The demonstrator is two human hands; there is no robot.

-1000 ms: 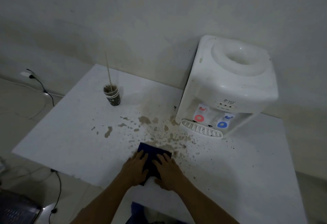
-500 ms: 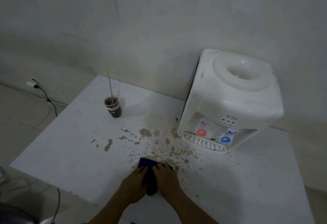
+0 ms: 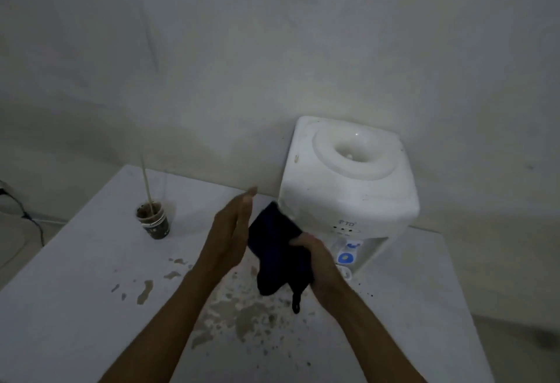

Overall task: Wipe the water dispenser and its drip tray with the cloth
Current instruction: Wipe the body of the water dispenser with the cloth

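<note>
A white water dispenser [image 3: 348,188] stands at the back right of the white table [image 3: 75,307], against the wall. Its blue tap [image 3: 345,258] shows under the front overhang; the drip tray [image 3: 346,272] is mostly hidden behind my right hand. My right hand [image 3: 321,264] is shut on a dark blue cloth [image 3: 275,249], held up in the air just in front of the dispenser's lower left corner, with a corner dangling. My left hand [image 3: 230,231] is raised beside the cloth, fingers straight and together, palm toward it.
A dirty paper cup [image 3: 153,221] with a long stick in it stands at the back left of the table. Brown spill stains [image 3: 242,316] cover the middle of the table beneath my arms. A cable [image 3: 27,216] runs along the floor at left.
Both hands have lifted off the table. The cloth, pressed flat on the spill before, now hangs from my right hand near the dispenser. My left hand has let go of it.
</note>
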